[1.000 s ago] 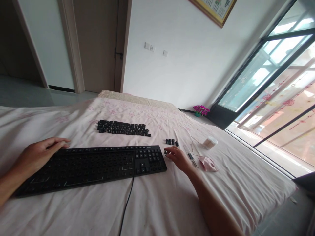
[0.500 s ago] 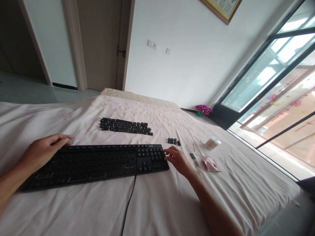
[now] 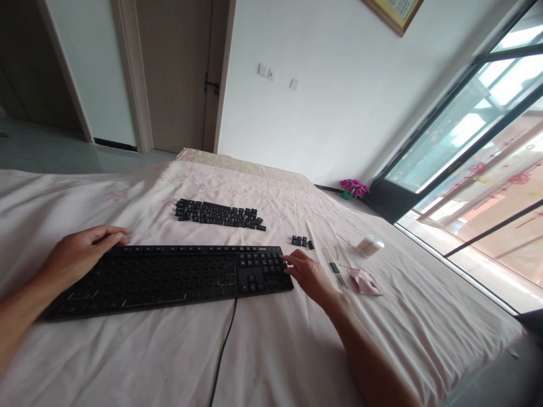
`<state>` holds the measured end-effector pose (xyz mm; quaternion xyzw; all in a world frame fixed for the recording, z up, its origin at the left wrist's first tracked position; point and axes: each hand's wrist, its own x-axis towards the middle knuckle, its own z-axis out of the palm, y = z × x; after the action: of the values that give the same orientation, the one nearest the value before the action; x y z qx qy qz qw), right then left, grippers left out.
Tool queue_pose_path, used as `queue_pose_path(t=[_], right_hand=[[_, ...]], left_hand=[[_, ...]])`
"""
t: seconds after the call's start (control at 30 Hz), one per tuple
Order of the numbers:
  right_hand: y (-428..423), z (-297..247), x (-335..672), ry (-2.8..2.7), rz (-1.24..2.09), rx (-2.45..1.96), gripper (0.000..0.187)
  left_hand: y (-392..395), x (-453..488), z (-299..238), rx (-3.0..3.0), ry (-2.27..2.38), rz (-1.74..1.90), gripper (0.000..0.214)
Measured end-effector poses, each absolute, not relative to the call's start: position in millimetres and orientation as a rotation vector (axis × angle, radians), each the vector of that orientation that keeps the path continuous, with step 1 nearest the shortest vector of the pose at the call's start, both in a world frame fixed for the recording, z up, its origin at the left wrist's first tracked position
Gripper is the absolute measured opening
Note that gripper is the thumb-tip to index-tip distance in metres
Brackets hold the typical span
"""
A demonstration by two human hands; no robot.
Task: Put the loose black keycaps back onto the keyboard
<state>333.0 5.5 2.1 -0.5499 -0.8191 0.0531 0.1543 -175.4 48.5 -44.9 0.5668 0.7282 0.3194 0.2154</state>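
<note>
A black keyboard (image 3: 161, 277) lies on the pink bedsheet; most of its main section is bare of keycaps, while its number pad (image 3: 265, 263) still bears caps. At the upper left end of the board rests my left hand (image 3: 91, 246), fingers stretched out together and thumb alongside. My right hand (image 3: 307, 271) is at the right edge, its bent fingers gripping the board beside the number pad. Removed keycaps (image 3: 218, 215) lie grouped in rows beyond the keyboard. A few more loose keycaps (image 3: 299, 241) sit to their right.
Right of my right hand are a tool with a dark green handle (image 3: 335, 267), a pink cloth (image 3: 363, 281) and a clear tub of cotton swabs (image 3: 370, 246). A cable (image 3: 224, 345) runs toward me from the keyboard. Purple flowers (image 3: 354, 187) stand beyond the bed.
The view has shifted slightly, so everything sits a little further right and most of the bed a little higher. Both hands keep their places at the keyboard.
</note>
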Motion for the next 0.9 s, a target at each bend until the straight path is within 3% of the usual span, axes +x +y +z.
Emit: queue_pose_path(t=[0.27, 0.67, 0.9], right_hand=[[6.2, 7.2, 325.0, -2.443, 0.042, -1.605, 0.024], [14.7, -5.2, 340.2, -2.262, 0.306, -1.557, 0.028], [13.1, -6.0, 338.6, -2.294, 0.261, -1.542, 0.027]], left_hand=[[48.2, -176.0, -43.7, 1.651, 2.031, 0.888, 0.040], [49.4, -180.3, -47.9, 1.617, 2.034, 0.853, 0.040], [49.0, -176.5, -44.8, 1.629, 2.029, 0.882, 0.041]])
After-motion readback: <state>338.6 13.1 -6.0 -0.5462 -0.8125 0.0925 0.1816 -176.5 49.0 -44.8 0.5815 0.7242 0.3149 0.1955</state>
